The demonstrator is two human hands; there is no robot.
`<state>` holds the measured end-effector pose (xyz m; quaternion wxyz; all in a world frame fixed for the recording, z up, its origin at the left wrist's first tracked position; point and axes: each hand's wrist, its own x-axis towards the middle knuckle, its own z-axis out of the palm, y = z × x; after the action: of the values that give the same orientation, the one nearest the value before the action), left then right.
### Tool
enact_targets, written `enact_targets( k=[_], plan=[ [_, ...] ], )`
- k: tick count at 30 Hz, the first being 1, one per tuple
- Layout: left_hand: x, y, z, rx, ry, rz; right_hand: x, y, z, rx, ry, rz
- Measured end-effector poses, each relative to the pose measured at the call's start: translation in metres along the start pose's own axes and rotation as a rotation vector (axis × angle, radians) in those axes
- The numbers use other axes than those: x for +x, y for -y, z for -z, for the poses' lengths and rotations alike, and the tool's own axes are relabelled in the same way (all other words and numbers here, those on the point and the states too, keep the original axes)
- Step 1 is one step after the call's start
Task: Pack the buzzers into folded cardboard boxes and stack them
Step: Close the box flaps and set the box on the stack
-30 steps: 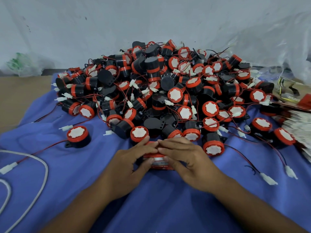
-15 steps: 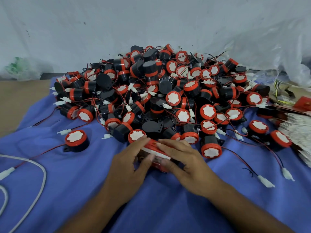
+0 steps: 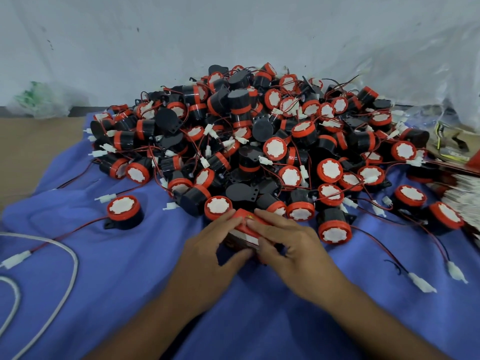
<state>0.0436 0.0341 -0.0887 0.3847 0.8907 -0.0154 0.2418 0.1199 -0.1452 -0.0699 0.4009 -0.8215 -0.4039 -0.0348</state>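
On blue cloth by white wall: left hand, right hand grip red box.

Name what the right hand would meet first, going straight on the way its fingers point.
Probably the left hand, whose fingertips lie just ahead on the small red cardboard box both hands hold; the red-and-black buzzer pile lies beyond.

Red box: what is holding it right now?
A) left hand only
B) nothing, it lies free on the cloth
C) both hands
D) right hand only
C: the left hand and the right hand both grip the red box, fingers on top and thumbs at its near side.
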Motion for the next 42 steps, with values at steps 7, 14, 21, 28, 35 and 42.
enact_targets(
  k=[7, 14, 21, 28, 35, 42],
  plan=[
    [0.005, 0.005, 0.004, -0.026, -0.05, -0.053, 0.002, -0.007, 0.014, -0.287, 0.052, 0.207],
    [0.012, 0.007, 0.007, -0.081, -0.037, -0.071, 0.0, -0.011, 0.017, -0.319, 0.051, 0.24],
    [0.009, 0.005, 0.009, -0.113, 0.005, -0.148, 0.002, -0.015, 0.017, -0.289, 0.058, 0.293],
    [0.012, 0.011, 0.005, -0.157, 0.095, -0.16, 0.009, -0.015, 0.013, -0.292, 0.087, 0.328],
    [0.007, 0.012, 0.006, 0.04, 0.048, -0.324, 0.002, -0.016, 0.007, -0.374, 0.068, 0.389],
    [0.01, 0.007, 0.004, 0.072, 0.129, -0.37, -0.001, -0.02, 0.007, -0.297, 0.127, 0.363]
  ],
)
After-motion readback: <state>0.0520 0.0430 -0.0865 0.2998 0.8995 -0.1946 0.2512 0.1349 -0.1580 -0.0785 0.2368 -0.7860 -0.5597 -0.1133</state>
